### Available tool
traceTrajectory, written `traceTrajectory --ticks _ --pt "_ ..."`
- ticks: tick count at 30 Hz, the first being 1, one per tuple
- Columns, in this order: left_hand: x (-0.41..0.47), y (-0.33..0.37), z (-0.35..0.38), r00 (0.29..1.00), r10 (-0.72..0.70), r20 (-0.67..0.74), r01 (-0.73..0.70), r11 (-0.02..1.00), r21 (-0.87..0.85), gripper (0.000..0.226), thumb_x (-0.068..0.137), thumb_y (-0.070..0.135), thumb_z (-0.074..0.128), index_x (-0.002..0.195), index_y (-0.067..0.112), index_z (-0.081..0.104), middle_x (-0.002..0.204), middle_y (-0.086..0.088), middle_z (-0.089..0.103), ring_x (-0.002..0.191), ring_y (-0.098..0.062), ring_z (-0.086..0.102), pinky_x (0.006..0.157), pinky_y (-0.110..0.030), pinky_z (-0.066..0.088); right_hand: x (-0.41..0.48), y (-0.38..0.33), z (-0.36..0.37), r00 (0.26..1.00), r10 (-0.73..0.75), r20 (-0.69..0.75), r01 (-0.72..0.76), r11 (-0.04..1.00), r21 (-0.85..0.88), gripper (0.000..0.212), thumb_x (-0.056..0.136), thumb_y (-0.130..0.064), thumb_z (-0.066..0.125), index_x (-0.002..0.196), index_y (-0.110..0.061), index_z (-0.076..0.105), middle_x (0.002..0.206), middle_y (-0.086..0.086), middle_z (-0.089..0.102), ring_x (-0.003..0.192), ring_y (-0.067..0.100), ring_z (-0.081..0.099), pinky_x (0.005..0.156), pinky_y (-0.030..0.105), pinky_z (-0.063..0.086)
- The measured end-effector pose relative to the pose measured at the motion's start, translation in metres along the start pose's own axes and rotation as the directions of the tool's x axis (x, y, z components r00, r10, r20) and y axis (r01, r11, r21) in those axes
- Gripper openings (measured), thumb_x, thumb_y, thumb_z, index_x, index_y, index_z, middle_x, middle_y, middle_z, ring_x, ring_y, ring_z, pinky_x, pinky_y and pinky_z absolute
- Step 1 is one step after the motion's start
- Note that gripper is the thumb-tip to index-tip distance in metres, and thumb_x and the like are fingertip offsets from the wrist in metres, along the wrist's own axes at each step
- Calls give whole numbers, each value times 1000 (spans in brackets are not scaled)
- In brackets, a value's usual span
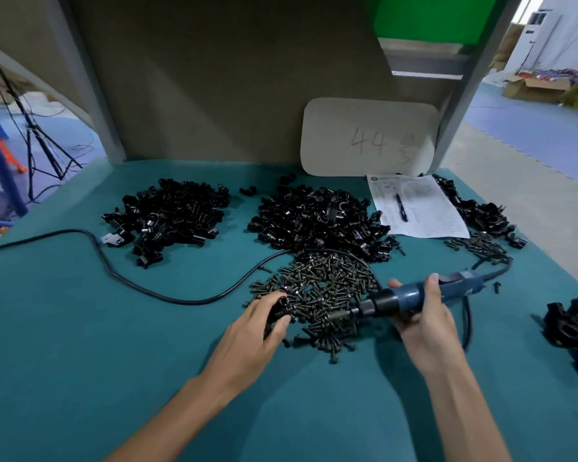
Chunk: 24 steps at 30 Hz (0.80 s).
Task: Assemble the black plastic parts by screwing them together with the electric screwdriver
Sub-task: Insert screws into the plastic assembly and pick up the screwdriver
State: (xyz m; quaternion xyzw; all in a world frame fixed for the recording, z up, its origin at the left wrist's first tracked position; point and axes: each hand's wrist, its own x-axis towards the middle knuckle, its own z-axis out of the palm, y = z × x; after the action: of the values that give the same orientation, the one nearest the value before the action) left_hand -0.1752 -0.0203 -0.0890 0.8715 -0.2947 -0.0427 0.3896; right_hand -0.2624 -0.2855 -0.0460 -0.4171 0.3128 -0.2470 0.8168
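Both forearms bare, reaching forward, wrists well apart. My left hand (264, 323) is palm down, fingers curled round a black plastic part (278, 308). My right hand (426, 323) wraps the electric screwdriver (397, 300) from below, two fingertips showing over its top.

Blue-bodied, black-nosed electric screwdriver (414, 296) held nearly level right of centre in the right hand (424, 325), bit pointing left over the heap of dark screws (324, 291). One black plastic part (278, 310) gripped in the left hand (257, 328) at the heap's left edge. More loose black parts heaped in a left pile (171, 218) and a centre pile (317, 221) in the upper half of the frame, with a few chunkier pieces (571, 331) at the right edge.
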Motion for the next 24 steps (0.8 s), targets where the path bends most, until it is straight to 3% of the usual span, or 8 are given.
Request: traceTrajectory --ticks 4,9,11,14,19,24 --pt "-1 1 1 999 20 43 -21 999 34 46 97 70 27 140 54 28 133 36 36 112 18 35 92 -20 37 0 9 7 999 26 36 -31 990 134 37 102 -47 48 120 -15 49 111 14 77 102 22 76 84 41 57" --pt "-1 0 2 996 41 73 -46 996 74 45 96 71 25 138 55 25 133 29 45 113 5 48 90 -25 47 1 19 8 998 1 61 -5 998 70 52 94 -51 52 125 -10 48 116 15 74 106 24 74 78 39 61" --pt "0 -1 3 996 33 78 -39 996 77 43 97 69 27 138 55 24 131 28 46 112 1 51 90 -28 48 1 22 8 996 -18 87 15 999 37 58 88 -54 55 128 -12 47 107 11 73 99 21 74 74 37 62" --pt "0 -3 4 995 43 88 -50 995 87 47 94 73 23 138 55 25 131 33 42 113 3 49 90 -27 46 1 27 9 993 -33 117 31 999 16 55 87 -53 56 123 -13 48 97 9 72 86 17 74 68 33 62" --pt "1 -4 4 993 34 113 -41 997 63 62 88 84 13 139 52 29 134 29 46 113 1 51 90 -27 47 2 29 10 990 -27 140 23 999 28 51 87 -53 56 119 -14 50 101 12 70 83 16 73 65 30 61" --pt "1 -5 5 991 47 123 -56 996 70 60 90 83 14 138 50 30 128 31 46 106 2 53 86 -29 49 3 30 8 991 -12 134 10 1000 19 53 88 -55 55 120 -13 50 103 13 73 88 19 74 67 31 61"
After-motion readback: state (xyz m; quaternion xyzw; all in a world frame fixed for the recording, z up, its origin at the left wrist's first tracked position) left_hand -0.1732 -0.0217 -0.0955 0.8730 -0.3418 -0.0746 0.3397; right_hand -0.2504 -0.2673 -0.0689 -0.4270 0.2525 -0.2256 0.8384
